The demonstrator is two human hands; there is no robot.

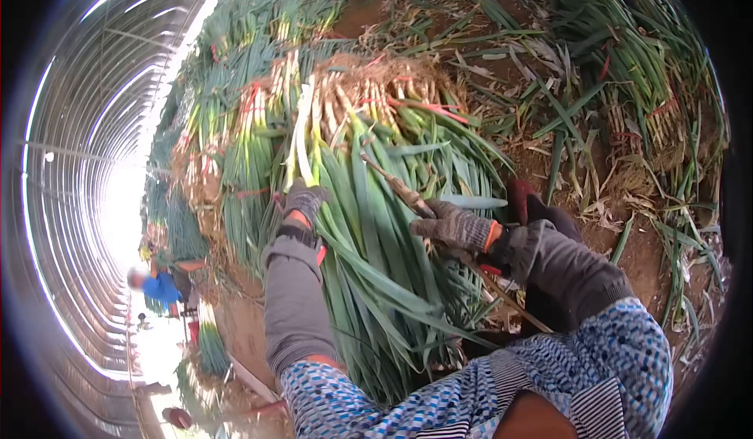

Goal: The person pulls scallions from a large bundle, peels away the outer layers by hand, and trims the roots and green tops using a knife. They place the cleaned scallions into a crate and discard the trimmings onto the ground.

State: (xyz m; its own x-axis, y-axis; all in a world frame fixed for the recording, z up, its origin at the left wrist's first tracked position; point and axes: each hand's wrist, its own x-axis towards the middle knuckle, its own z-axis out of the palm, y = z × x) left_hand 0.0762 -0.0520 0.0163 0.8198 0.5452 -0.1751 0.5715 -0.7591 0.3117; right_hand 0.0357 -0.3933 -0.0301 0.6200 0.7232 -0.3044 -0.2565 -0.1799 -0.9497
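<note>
My left hand [304,204], in a grey knit glove, is closed around a few green onions [314,164] just below their white stalks. Their long green leaves [369,282] fan down between my forearms toward my body. My gloved right hand [456,225] is closed on a slim brown stick-like tool [398,186], whose narrow end points up and left over the leaves. Bundled onions [376,94] lie just beyond both hands, their roots and pale stalks facing away from me. A red strip [431,109] runs across them.
More tied onion bundles [251,141] are heaped at left, and another pile [643,70] lies at upper right. Loose leaves and husks litter the brown soil [502,86]. A person in blue [161,286] is farther off at left, inside the arched tunnel [86,164].
</note>
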